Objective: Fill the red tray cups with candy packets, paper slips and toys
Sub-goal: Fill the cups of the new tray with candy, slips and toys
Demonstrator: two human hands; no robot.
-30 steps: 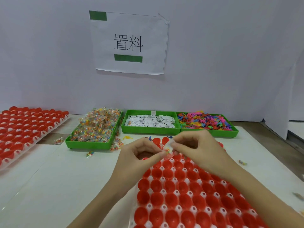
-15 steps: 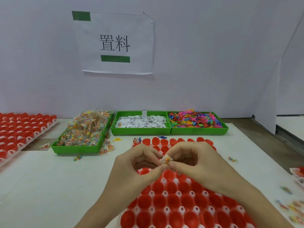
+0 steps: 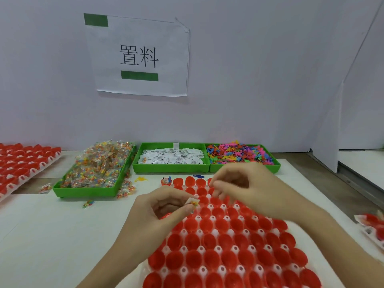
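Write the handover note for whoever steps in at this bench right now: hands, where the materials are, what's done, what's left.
Left hand: pinches a small candy packet with a bit of paper, above the far left part of the red tray.
Right hand: fingers curled over the tray's far rows; whether it holds anything cannot be told.
Supplies along the wall: candy bin on the left, paper slip bin in the middle, toy bin on the right. A yellow toy and a blue toy lie loose near the tray.
Done: one far corner cup looks filled.
Left: nearly every visible cup is empty.
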